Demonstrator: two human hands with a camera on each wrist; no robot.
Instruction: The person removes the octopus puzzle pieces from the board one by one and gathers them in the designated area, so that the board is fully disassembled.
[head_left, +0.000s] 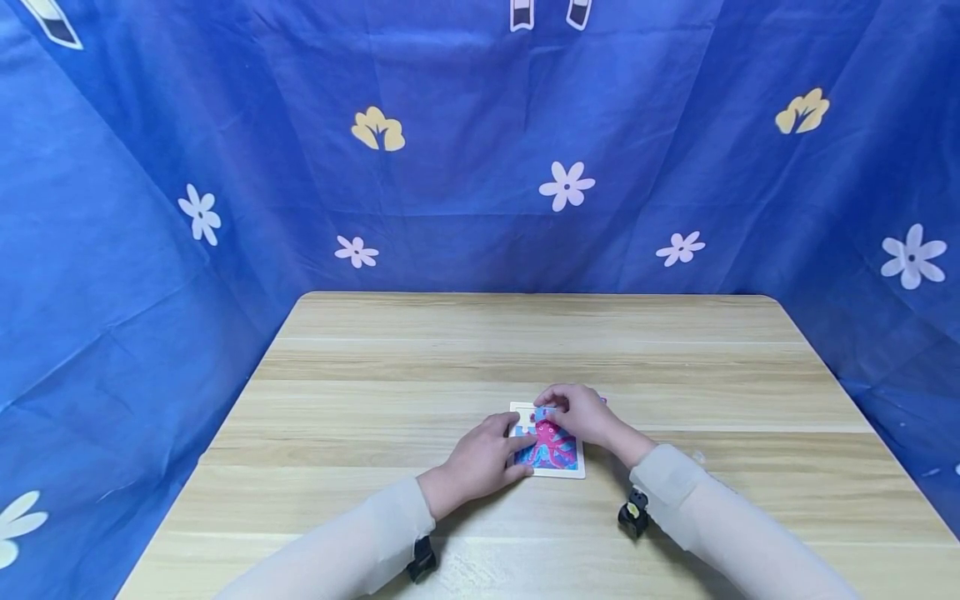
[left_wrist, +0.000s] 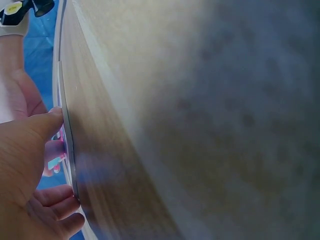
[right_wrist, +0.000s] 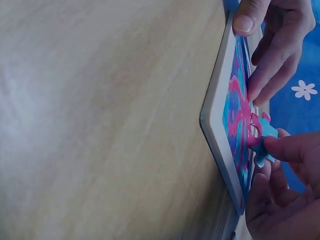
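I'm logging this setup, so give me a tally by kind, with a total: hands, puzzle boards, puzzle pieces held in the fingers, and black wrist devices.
Hands: 2 (left hand, right hand)
Puzzle board: 1
Held puzzle piece: 1
Black wrist devices: 2
Total: 6

2 whitish sleeves (head_left: 352,543); 2 black wrist devices (head_left: 633,517), 1 yellow-marked.
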